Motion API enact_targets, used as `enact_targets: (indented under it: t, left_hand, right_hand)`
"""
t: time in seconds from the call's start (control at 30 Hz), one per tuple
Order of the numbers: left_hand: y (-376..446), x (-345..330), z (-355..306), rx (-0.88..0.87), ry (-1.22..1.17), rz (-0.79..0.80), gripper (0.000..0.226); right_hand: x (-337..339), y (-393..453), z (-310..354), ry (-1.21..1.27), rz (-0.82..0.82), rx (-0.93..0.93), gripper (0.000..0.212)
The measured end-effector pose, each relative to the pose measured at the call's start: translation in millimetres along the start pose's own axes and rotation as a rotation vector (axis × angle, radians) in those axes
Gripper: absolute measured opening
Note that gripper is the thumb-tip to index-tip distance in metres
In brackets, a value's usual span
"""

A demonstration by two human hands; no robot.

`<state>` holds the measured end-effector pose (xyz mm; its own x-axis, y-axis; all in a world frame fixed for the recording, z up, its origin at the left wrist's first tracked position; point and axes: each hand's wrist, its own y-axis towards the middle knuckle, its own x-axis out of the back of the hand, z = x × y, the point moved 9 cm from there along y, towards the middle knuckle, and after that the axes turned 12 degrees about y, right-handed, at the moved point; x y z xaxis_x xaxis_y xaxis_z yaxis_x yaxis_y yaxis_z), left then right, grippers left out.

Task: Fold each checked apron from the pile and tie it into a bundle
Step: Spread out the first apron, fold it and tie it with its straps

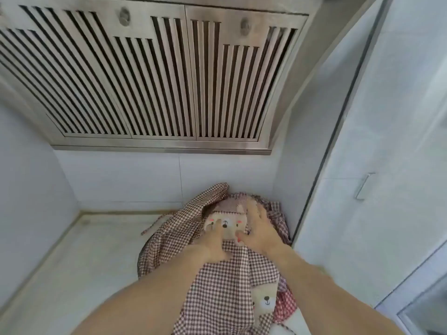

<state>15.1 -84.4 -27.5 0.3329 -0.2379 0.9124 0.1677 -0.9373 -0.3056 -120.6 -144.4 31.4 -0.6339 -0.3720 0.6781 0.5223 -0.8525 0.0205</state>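
Observation:
A pile of brown-and-white checked aprons [217,286] lies on the white counter against the right wall. The top apron carries a cream bear-face patch [228,226]. My left hand [210,245] rests on that patch's left part, index finger stretched forward. My right hand [260,228] lies flat with spread fingers on the patch's right edge and the cloth behind it. A second bear patch [266,301] shows lower in the pile, beside a red checked apron [286,304]. A loose apron tie [154,223] trails left from the pile.
The white counter [84,262] stretches to the left of the pile, walled by white tiles behind and on the left. A steel range hood [150,81] hangs overhead. A white cabinet door with a metal handle [362,186] stands to the right.

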Motion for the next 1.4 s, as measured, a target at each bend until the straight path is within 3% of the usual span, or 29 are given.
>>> enact_targets:
  t: [0.13,0.23,0.33,0.4,0.47,0.6,0.7,0.83,0.97,1.03,1.07,1.13,1.2,1.23,1.3,1.4]
  left_hand:
    - [-11,-56,12,0.072,0.038,0.039,0.088]
    - [-26,-101,20,0.084,0.062,0.136,0.077]
    - [-42,-135,36,0.145,0.149,0.138,0.045]
    - [-60,-154,53,0.213,0.144,0.144,0.045]
    - [-75,-172,67,0.276,0.060,0.172,0.046]
    - [-88,-161,88,0.383,-0.109,0.156,0.022]
    - [-89,-142,91,0.397,-0.321,0.124,0.026]
    - [-105,-123,88,0.413,-0.460,-0.112,0.018]
    - [-146,-99,71,0.296,-0.176,-0.518,0.017]
    - [-167,-99,60,0.195,-0.105,-0.596,0.019]
    - [-171,-106,58,0.171,-0.115,-0.540,0.024]
    - [-172,-141,59,0.192,-0.110,-0.194,0.040]
    - [-179,-184,57,0.127,0.069,0.203,0.085]
    - [-185,-200,55,0.085,0.138,0.319,0.105]
    - [-190,-221,57,0.070,0.209,0.376,0.121]
    - [-184,-219,68,0.130,0.203,0.225,0.097]
  right_hand:
    - [-71,-32,-84,-0.112,0.304,-0.286,0.097]
    - [-111,-58,-113,-0.153,0.406,-0.312,0.094]
    - [-141,-82,-126,-0.186,0.469,-0.302,0.083]
    - [-159,-104,-129,-0.183,0.540,-0.307,0.078]
    - [-175,-123,-133,-0.135,0.595,-0.327,0.082]
    - [-191,-144,-142,-0.232,0.640,-0.341,0.105]
    - [-193,-151,-137,-0.318,0.643,-0.359,0.105]
    - [-199,-148,-133,-0.351,0.515,-0.380,0.076]
    - [-187,-148,-124,-0.253,0.370,-0.387,0.049]
    - [-175,-141,-110,-0.121,0.305,-0.387,0.018]
    - [-168,-136,-105,-0.086,0.276,-0.389,0.010]
    - [-149,-123,-92,-0.070,0.205,-0.364,0.019]
    - [-131,-116,-77,0.002,0.147,-0.333,0.030]
    - [-123,-113,-69,0.060,0.140,-0.329,0.035]
    - [-111,-114,-53,0.206,0.169,-0.345,0.037]
    - [-94,-120,-34,0.340,0.253,-0.340,0.027]
